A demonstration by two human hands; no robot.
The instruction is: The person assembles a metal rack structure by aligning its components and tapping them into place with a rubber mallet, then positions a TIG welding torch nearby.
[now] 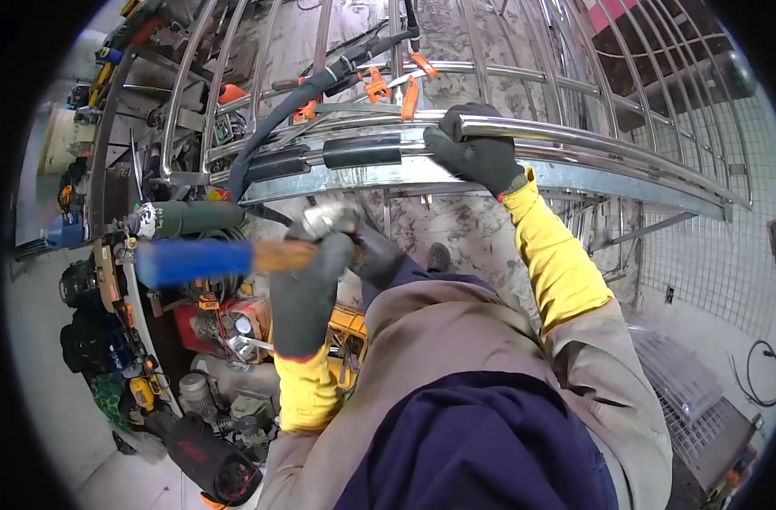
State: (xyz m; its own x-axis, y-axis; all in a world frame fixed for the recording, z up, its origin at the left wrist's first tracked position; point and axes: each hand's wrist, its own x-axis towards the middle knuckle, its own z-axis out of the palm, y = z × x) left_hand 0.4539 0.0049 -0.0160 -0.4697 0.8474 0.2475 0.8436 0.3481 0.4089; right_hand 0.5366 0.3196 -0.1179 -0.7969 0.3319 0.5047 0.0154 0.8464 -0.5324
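My left hand (309, 285), in a dark glove, is closed around the wooden part of a hammer (192, 263) with a blue handle end pointing left. A silvery metal piece (328, 219), probably its head, shows above my fingers; motion blurs it. My right hand (474, 151), also gloved, wraps round a shiny steel tube (575, 134) on the work stand. Just left of that hand, two black sleeves (362, 151) sit around a bar along the galvanized beam (354, 177).
Orange clamps (377, 87) and a thick dark cable (273, 136) lie across the metal railing (388, 68). A green gas cylinder (196, 218) stands out at left, near tool-laden shelves. Below are a yellow crate (347, 336) and an electric motor (198, 393). Wire mesh (707, 255) covers the right side.
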